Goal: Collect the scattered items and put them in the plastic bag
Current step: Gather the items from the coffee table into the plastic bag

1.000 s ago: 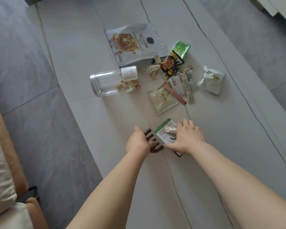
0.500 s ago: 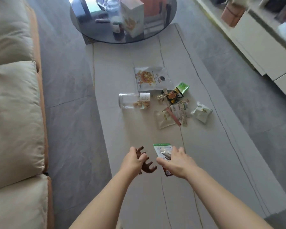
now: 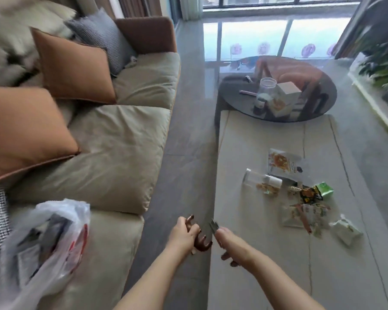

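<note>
Left hand [image 3: 182,233] is gripping a brown claw-shaped piece [image 3: 201,241], probably a hair clip, with fingers curled round its top so the prongs are hanging free below the palm. Right hand [image 3: 230,245] is pinching a flat packet [image 3: 213,227], seen edge-on, so its print isn't readable. Both hands are hovering over the gap between the long table [image 3: 255,276] and the sofa [image 3: 112,157], and both are full, which fits a single carry to the bag rather than two trips.

The plastic bag [image 3: 49,240] is sitting on the near sofa seat, well to the left of the hands. It's thin, white and translucent, with red print on the side, crumpled and slumping. Dark flat things are showing through the film, so it's already holding something. The top edge is blurred, so I can't tell how far the mouth is gaping. I'm guessing it'll need a hand to hold it wide, and neither is free.

More is waiting on the table, well apart from the hands: a clear jar [image 3: 261,182] lying on its side with snacks at the lid end, a large snack pouch [image 3: 282,163] beyond it, a green packet [image 3: 325,190], a white wrapped packet [image 3: 347,230], and a pile of small sachets [image 3: 305,214] between them. The task is looking partway done, with most of the scatter uncollected.
</note>
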The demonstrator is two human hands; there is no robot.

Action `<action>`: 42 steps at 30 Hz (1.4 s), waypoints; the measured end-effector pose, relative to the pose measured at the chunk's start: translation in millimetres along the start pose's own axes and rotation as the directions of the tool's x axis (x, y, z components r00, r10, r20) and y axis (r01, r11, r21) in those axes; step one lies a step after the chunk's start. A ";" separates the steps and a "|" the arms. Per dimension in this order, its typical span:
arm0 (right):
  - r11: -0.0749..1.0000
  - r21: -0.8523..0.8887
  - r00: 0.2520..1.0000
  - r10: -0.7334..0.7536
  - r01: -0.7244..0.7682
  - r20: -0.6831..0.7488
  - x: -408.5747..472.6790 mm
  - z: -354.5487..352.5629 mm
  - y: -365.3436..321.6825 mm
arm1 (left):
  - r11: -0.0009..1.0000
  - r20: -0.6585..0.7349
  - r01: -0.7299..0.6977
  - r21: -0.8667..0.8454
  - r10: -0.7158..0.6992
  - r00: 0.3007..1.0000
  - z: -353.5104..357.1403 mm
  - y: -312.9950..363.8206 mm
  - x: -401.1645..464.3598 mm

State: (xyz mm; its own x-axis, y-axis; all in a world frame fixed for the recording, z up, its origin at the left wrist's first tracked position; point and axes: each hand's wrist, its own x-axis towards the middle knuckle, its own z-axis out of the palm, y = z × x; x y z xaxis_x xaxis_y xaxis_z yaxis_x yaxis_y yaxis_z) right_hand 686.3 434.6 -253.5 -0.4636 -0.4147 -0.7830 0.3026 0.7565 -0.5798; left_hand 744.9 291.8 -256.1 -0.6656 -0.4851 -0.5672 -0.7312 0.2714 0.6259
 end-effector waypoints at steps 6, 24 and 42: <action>0.999 -0.024 0.978 -0.042 0.048 0.206 22.9 101.2 -93.7 | 0.986 -0.166 0.157 -0.051 -0.163 0.973 -111.6 -78.3 6.5; 0.995 0.101 0.950 -0.043 0.013 0.309 107.6 413.9 -266.8 | 0.902 -0.329 0.343 -0.261 -0.417 0.847 -370.7 -320.1 20.3; 0.999 0.041 0.988 -0.034 0.028 0.153 164.3 475.9 -293.3 | 0.927 -0.207 0.361 -0.102 -0.375 0.904 -394.9 -363.7 75.6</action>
State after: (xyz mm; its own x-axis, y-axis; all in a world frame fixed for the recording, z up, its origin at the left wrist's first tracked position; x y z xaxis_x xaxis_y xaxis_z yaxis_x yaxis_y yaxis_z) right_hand 917.7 -96.1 -319.3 -0.3409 -0.5121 -0.7883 0.3236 0.7234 -0.6099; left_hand 1019.6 -171.8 -315.3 -0.2961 -0.7122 -0.6365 -0.9030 -0.0086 0.4297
